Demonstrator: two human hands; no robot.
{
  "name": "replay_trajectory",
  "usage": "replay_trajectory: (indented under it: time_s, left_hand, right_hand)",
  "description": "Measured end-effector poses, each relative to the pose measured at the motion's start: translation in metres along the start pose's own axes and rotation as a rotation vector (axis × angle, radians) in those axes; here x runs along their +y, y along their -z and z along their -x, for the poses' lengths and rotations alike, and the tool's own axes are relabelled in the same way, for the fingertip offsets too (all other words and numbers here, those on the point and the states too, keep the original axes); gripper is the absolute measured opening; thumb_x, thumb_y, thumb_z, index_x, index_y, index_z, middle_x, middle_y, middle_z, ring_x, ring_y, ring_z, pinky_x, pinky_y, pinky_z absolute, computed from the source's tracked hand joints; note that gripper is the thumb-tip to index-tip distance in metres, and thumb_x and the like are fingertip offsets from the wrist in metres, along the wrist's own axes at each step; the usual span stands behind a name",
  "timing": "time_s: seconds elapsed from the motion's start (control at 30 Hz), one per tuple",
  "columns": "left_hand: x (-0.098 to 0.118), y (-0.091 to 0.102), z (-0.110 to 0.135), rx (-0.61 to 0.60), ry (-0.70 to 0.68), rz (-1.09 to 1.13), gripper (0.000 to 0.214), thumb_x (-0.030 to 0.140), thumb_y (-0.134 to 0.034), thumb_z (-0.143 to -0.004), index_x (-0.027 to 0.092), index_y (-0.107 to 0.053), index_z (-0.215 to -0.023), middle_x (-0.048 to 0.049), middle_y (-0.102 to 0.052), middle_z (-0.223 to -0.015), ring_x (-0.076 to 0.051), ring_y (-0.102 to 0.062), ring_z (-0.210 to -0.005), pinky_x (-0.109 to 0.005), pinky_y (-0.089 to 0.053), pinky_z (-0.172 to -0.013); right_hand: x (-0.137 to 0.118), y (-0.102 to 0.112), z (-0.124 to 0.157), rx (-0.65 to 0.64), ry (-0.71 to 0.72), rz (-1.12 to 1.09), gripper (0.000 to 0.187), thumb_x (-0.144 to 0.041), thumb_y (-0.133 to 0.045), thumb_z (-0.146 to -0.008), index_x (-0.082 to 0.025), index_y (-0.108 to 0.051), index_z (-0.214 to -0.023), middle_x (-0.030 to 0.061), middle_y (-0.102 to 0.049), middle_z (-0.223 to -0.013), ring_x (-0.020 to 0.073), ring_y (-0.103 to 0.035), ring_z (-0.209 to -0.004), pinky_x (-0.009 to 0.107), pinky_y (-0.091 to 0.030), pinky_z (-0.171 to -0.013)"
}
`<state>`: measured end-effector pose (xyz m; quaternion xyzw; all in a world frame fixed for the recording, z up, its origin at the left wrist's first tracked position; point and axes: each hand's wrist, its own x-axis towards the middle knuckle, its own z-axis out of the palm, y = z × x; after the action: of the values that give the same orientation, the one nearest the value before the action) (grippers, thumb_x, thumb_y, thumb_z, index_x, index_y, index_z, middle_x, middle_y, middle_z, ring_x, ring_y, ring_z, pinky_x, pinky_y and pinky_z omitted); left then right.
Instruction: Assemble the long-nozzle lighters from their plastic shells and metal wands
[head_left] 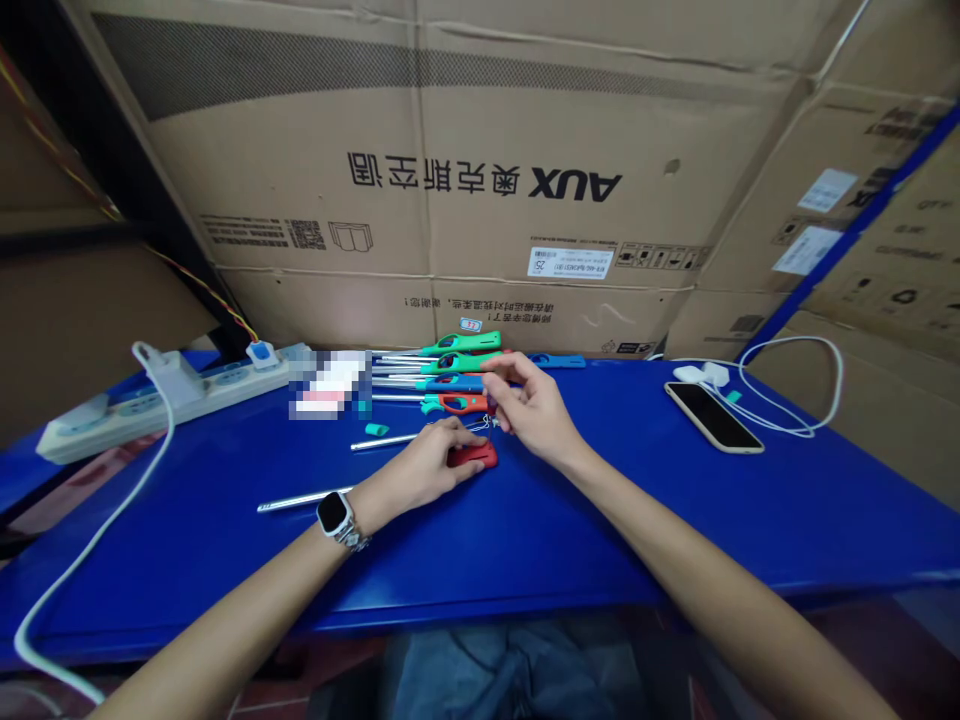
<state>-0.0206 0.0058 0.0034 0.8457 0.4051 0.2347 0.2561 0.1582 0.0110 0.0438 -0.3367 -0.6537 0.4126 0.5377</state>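
My left hand, with a watch on its wrist, is closed around a red lighter handle lying on the blue table. My right hand sits just right of it, fingers pinched on a small metal part I cannot make out, close to the red handle. Behind the hands lies a row of long-nosed lighters: green ones, a blue one and an orange-and-teal one. A loose metal tube lies left of my left wrist, another tube nearer the lighters.
A white power strip with a cable runs along the left. A phone and white charger with cable lie at the right. Large cardboard boxes wall off the back. A small teal piece lies loose.
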Motion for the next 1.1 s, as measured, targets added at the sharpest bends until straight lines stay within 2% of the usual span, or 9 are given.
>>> replay_trajectory:
  time_s: [0.07, 0.17, 0.3, 0.5, 0.73, 0.87, 0.93, 1.03, 1.1]
  left_hand:
    - [0.001, -0.001, -0.001, 0.017, 0.007, -0.002, 0.03, 0.041, -0.064, -0.086, 0.018, -0.075, -0.101, -0.0082, -0.068, -0.095, -0.023, -0.063, -0.086, -0.033, -0.05, -0.078]
    - [0.001, -0.002, -0.003, 0.019, 0.009, 0.053, 0.022, 0.036, -0.068, -0.082, 0.017, -0.074, -0.093, -0.0061, -0.072, -0.089, -0.023, -0.065, -0.082, -0.032, -0.051, -0.075]
    - [-0.002, -0.004, -0.005, -0.004, 0.053, 0.153, 0.017, 0.032, -0.069, -0.079, 0.016, -0.071, -0.087, -0.0051, -0.074, -0.088, -0.021, -0.067, -0.08, -0.031, -0.053, -0.076]
    - [-0.008, -0.006, -0.008, -0.019, 0.102, 0.204, 0.019, 0.03, -0.073, -0.075, 0.015, -0.071, -0.086, -0.0073, -0.075, -0.093, -0.023, -0.069, -0.087, -0.036, -0.055, -0.083]
    - [-0.006, -0.003, -0.001, 0.011, 0.052, 0.086, 0.026, 0.033, -0.07, -0.082, 0.017, -0.073, -0.101, -0.008, -0.071, -0.098, -0.024, -0.066, -0.091, -0.037, -0.053, -0.084]
    - [-0.005, -0.001, 0.003, -0.004, -0.023, -0.052, 0.03, 0.037, -0.064, -0.088, 0.02, -0.072, -0.112, -0.0081, -0.067, -0.101, -0.024, -0.063, -0.093, -0.036, -0.051, -0.084]
    - [-0.003, 0.001, 0.004, -0.024, -0.032, -0.084, 0.033, 0.04, -0.062, -0.09, 0.021, -0.07, -0.116, -0.0083, -0.065, -0.106, -0.024, -0.062, -0.096, -0.036, -0.05, -0.086]
    - [0.003, 0.008, 0.006, -0.027, -0.021, -0.122, 0.044, 0.047, -0.068, -0.085, 0.022, -0.066, -0.12, -0.0092, -0.063, -0.117, -0.027, -0.06, -0.105, -0.04, -0.047, -0.094]
    - [0.005, 0.016, 0.009, -0.036, -0.007, -0.149, 0.053, 0.052, -0.074, -0.078, 0.022, -0.064, -0.121, -0.0093, -0.062, -0.121, -0.029, -0.058, -0.11, -0.042, -0.045, -0.096]
  right_hand:
    - [-0.003, 0.002, 0.002, -0.086, 0.023, 0.023, 0.036, -0.055, -0.055, -0.091, -0.02, -0.06, -0.099, -0.0065, -0.052, -0.062, 0.0043, -0.045, -0.042, 0.018, -0.035, -0.04]
    - [-0.006, 0.006, 0.001, -0.143, 0.023, 0.053, 0.039, -0.056, -0.055, -0.091, -0.017, -0.064, -0.09, -0.0069, -0.049, -0.053, 0.0058, -0.045, -0.041, 0.019, -0.036, -0.041]
    - [-0.005, 0.007, -0.003, -0.131, -0.003, 0.056, 0.035, -0.052, -0.062, -0.087, -0.018, -0.061, -0.083, -0.0074, -0.05, -0.048, 0.006, -0.044, -0.039, 0.019, -0.034, -0.04]
    - [0.001, 0.002, -0.009, -0.027, 0.015, 0.005, 0.037, -0.045, -0.071, -0.082, -0.022, -0.044, -0.072, -0.0094, -0.048, -0.05, 0.0066, -0.044, -0.037, 0.02, -0.032, -0.037]
    - [0.006, -0.002, -0.003, 0.073, 0.023, 0.15, 0.032, -0.05, -0.066, -0.084, -0.023, -0.049, -0.079, -0.0071, -0.051, -0.06, 0.0069, -0.043, -0.041, 0.021, -0.035, -0.04]
    - [0.005, 0.002, 0.003, 0.026, 0.046, 0.23, 0.026, -0.046, -0.066, -0.085, -0.023, -0.056, -0.093, -0.0026, -0.062, -0.08, 0.0072, -0.051, -0.045, 0.022, -0.041, -0.045]
    - [0.003, 0.006, 0.004, 0.034, 0.054, 0.211, 0.026, -0.045, -0.065, -0.086, -0.023, -0.058, -0.098, -0.0027, -0.062, -0.077, 0.0094, -0.056, -0.049, 0.023, -0.045, -0.049]
    - [0.0, 0.015, 0.006, 0.094, 0.046, 0.217, 0.028, -0.047, -0.061, -0.088, -0.022, -0.061, -0.101, -0.0039, -0.058, -0.068, 0.0102, -0.053, -0.048, 0.023, -0.042, -0.048]
    - [0.001, 0.022, 0.009, 0.063, 0.028, 0.344, 0.029, -0.047, -0.06, -0.089, -0.02, -0.064, -0.098, -0.003, -0.059, -0.068, 0.0092, -0.049, -0.048, 0.023, -0.037, -0.047]
